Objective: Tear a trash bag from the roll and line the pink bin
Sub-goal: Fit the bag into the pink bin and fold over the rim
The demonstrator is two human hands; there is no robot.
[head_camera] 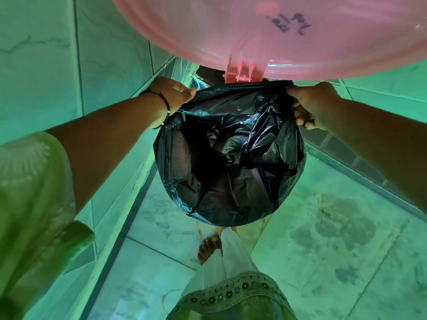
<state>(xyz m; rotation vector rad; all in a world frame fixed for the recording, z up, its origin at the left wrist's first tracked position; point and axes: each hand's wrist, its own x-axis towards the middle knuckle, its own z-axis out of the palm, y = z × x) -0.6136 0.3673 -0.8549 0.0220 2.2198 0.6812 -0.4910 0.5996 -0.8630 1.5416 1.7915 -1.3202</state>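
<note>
under pink lid [277,31], bag [231,153] mouth faces up.

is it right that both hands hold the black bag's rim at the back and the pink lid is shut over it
Not quite. In the head view the left hand and right hand do hold the black bag at its back rim, but the pink lid stands open, raised above the bag.

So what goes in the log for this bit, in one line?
step: lining bin | left hand: grips bag edge | right hand: grips bag edge | lid: up
</note>
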